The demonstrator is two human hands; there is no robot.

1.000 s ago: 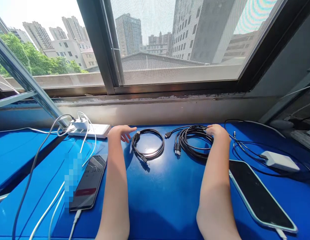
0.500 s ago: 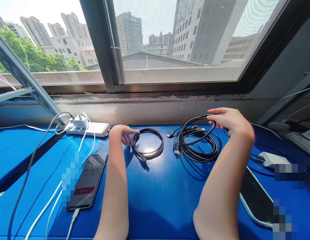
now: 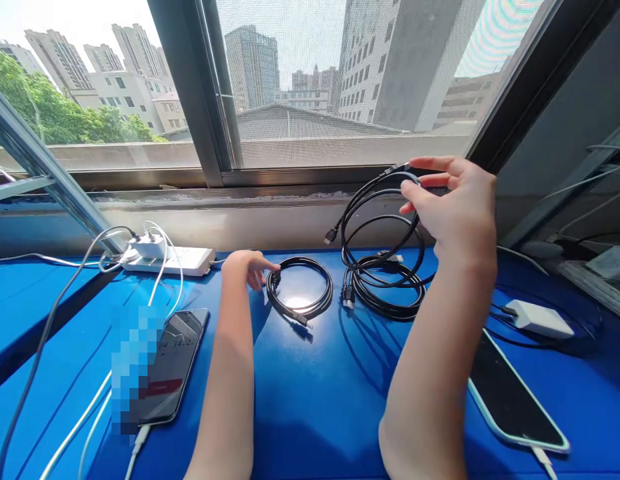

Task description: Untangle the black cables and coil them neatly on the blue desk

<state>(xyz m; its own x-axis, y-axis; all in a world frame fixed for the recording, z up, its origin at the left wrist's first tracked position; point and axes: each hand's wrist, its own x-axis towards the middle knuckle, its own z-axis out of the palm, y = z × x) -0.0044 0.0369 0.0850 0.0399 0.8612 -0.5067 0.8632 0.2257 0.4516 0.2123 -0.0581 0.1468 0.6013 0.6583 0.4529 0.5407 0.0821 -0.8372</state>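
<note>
A coil of black cable point(image 3: 347, 223) hangs from my right hand point(image 3: 450, 200), pinched between thumb and fingers above the table. One of its plugs point(image 3: 331, 235) dangles at the left. Below it, another black coiled cable point(image 3: 390, 312) lies on the blue table, with plugs at its left side. My left hand point(image 3: 251, 269) has its fingers stretched and apart. A fingertip touches the left edge of a smaller black cable coil point(image 3: 331, 287), which lies flat with a plug end point(image 3: 301, 320) toward me. Some of the left fingers are hidden behind the hand.
A dark phone point(image 3: 175, 373) on a white cable lies left, a second phone point(image 3: 515, 393) right. At the back left is a white power strip point(image 3: 190, 260) with chargers. A white adapter point(image 3: 540, 319) sits right. Behind the blue table point(image 3: 315, 393) stands a window.
My right hand has risen, lifting one black cable coil off the others. My left hand and the smaller coil have shifted slightly right. The view has turned a little.
</note>
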